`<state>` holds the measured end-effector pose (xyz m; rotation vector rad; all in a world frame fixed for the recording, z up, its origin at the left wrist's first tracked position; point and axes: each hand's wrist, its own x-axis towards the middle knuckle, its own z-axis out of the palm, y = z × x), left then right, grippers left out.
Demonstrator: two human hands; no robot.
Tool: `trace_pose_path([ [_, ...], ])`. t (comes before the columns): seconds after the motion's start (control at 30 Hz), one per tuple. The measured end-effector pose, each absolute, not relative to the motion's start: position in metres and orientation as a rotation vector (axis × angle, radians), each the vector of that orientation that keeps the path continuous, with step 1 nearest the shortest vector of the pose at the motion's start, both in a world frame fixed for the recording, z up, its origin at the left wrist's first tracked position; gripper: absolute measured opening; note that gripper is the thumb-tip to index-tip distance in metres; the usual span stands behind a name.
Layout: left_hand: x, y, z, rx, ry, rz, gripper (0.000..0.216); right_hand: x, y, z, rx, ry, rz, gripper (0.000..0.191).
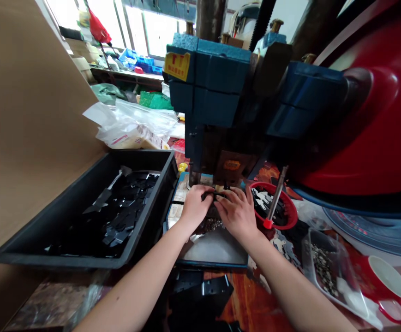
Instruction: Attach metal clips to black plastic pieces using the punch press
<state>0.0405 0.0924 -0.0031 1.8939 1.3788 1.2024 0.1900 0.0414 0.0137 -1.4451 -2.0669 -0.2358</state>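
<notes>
Under the head of a blue bench press (pixel 210 83), both hands meet at the small work area. My left hand (pixel 197 203) is closed, thumb and fingers pinching a small black piece (pixel 207 195). From the other side my right hand (pixel 236 211) curls its fingers over the same spot and also grips the piece. Most of the piece is hidden by the fingers, so its full shape cannot be made out. Small bright bits (pixel 211 225) lie on the press base (pixel 210 249), just below the hands.
On the left stands a black tray (pixel 124 262) with many flat dark plates. A red bowl (pixel 293 213) of flat parts and a lever with a red tip (pixel 268 223) are close on the right. Beyond are a clear tub (pixel 307 263), a red mug (pixel 389 281) and a red wheel (pixel 369 138).
</notes>
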Motion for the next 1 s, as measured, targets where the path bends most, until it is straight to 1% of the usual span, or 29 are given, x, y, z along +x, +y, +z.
trace_pose_path([
  [0.17,0.040,0.093,-0.001,1.896,1.337,1.200,0.018,0.192,0.042,0.010,-1.415,-2.014,-0.152,0.022],
  [0.27,0.040,0.092,-0.001,1.870,1.343,1.214,0.017,0.200,0.038,0.004,-1.376,-1.885,-0.027,0.025],
  [0.37,0.035,0.088,-0.001,1.813,1.385,1.252,0.020,0.215,0.022,-0.006,-1.420,-1.581,0.284,0.028],
  [0.47,0.026,0.077,0.000,1.772,1.421,1.287,0.023,0.233,-0.005,-0.019,-1.435,-1.203,0.622,0.036],
  [0.53,0.019,0.068,0.002,1.816,1.405,1.298,0.018,0.241,-0.022,-0.025,-1.381,-1.079,0.721,0.043],
  [0.6,0.015,0.061,0.003,1.950,1.366,1.284,0.015,0.246,-0.034,-0.027,-1.329,-1.050,0.757,0.047],
  [0.7,0.013,0.055,0.003,2.143,1.352,1.236,0.014,0.246,-0.042,-0.024,-1.300,-1.085,0.771,0.047],
  [0.9,0.015,0.056,-0.002,2.192,1.401,1.200,0.017,0.242,-0.040,-0.016,-1.265,-1.141,0.721,0.051],
  [1.0,0.014,0.055,-0.001,2.187,1.393,1.214,0.017,0.241,-0.037,-0.015,-1.270,-1.134,0.685,0.047],
])
